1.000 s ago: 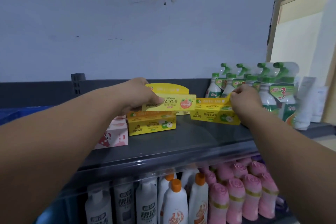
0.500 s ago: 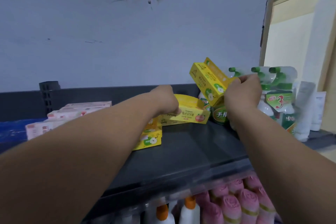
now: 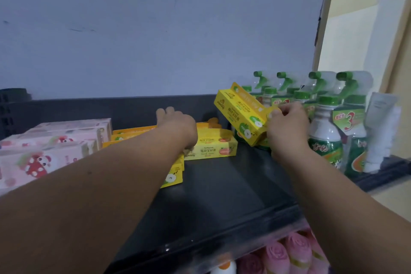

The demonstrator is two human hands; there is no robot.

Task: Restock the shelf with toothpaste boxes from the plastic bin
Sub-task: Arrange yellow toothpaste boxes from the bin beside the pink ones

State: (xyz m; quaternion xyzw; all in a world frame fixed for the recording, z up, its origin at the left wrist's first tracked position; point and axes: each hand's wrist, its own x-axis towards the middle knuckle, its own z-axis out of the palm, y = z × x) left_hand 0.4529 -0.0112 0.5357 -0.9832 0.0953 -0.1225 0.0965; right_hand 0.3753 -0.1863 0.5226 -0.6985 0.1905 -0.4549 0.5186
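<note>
A tilted yellow toothpaste box (image 3: 241,113) is pinched at its lower right end by the right hand (image 3: 288,122), the fingers closed on the carton's corner, while it is held clear of the dark shelf (image 3: 222,184) at about two o'clock from the shelf's bare middle. The box slants up toward eleven o'clock, its upper end apart from everything, its lower end just beside the green-capped spray bottles (image 3: 324,122) crowding the three o'clock side.

The left hand (image 3: 175,127) is laid palm down over a flat yellow box (image 3: 211,147) at twelve o'clock; the fingers are spread rather than curled, and whether anything is actually gripped cannot be told, since the underside of the hand is hidden. More yellow cartons (image 3: 133,132) are seen stacked beside it toward ten o'clock, one of them partly covered by the forearm, and pink boxes (image 3: 51,147) are ranged at nine o'clock. No plastic bin is shown.

The step in hand is judged to be placement: a carton is being brought into line while its neighbour is steadied. For the next move the tilted box would need to be levelled and set down in the gap between the flat box and the bottles, with care that the bottles are not knocked. Pink bottles (image 3: 289,253) are glimpsed on the tier below at six o'clock.
</note>
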